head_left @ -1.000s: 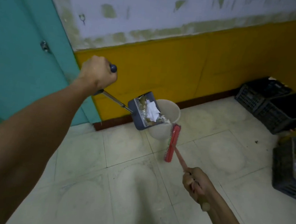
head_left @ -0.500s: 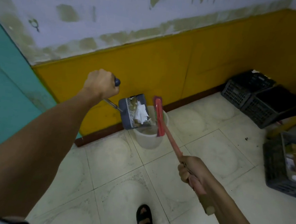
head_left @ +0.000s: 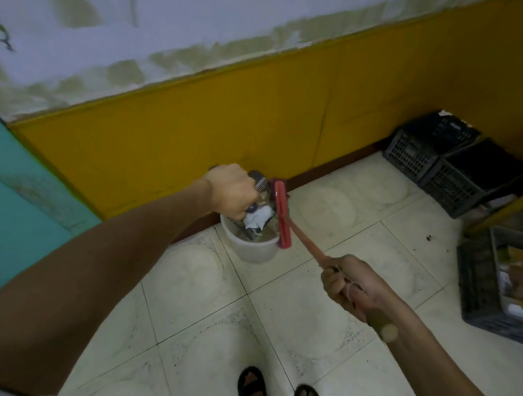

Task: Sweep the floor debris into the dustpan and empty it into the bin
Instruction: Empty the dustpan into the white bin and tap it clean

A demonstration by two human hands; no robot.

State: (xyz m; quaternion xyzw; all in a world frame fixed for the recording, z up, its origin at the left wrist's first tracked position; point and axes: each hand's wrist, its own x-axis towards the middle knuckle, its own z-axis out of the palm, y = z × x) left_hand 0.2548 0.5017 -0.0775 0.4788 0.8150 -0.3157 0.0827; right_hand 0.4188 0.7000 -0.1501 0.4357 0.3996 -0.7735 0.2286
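Right hand (head_left: pixel 350 286): fingers curled tight round the red brush handle, near its end.
Left hand (head_left: pixel 232 191): fisted round the dustpan handle, arm stretched out over the bin.
Sandals (head_left: pixel 251 391): both feet on the pale tiled floor (head_left: pixel 208 336).
Brush (head_left: pixel 282 215): red head on edge above the bin's right rim, just beside the dustpan's mouth.
Dustpan (head_left: pixel 262 182): grey, tipped steeply, mostly hidden behind the fist.
Debris (head_left: pixel 256 219): crumpled white paper and bits at the pan's mouth, over the bin's opening.
Bin (head_left: pixel 249 249): white bucket on the floor by the yellow wall (head_left: pixel 196 134).
Crates (head_left: pixel 448 164): black, in the far right corner.
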